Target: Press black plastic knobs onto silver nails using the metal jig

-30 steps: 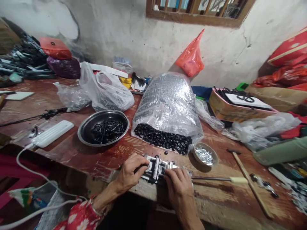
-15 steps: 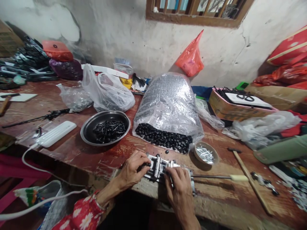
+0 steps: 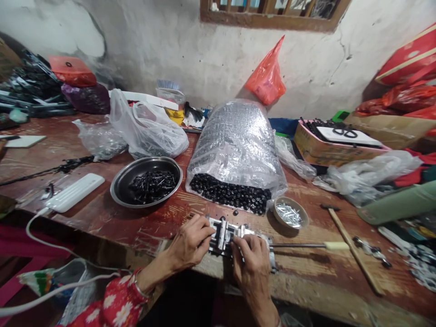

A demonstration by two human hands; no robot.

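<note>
Vise (image 3: 223, 235) ctr btwn L fingers (image 3: 204, 233) & R fingers (image 3: 244, 247), both curled, hold unclear

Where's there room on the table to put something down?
There's bare tabletop between the metal bowl and front edge, and between the rod, hammer and front edge. It's crowded around the left hand, right hand and fixture, and among the bags.

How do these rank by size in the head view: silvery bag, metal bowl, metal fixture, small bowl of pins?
1. Silvery bag
2. Metal bowl and metal fixture: order unsure; the right hand partly covers the fixture
3. Small bowl of pins
</note>
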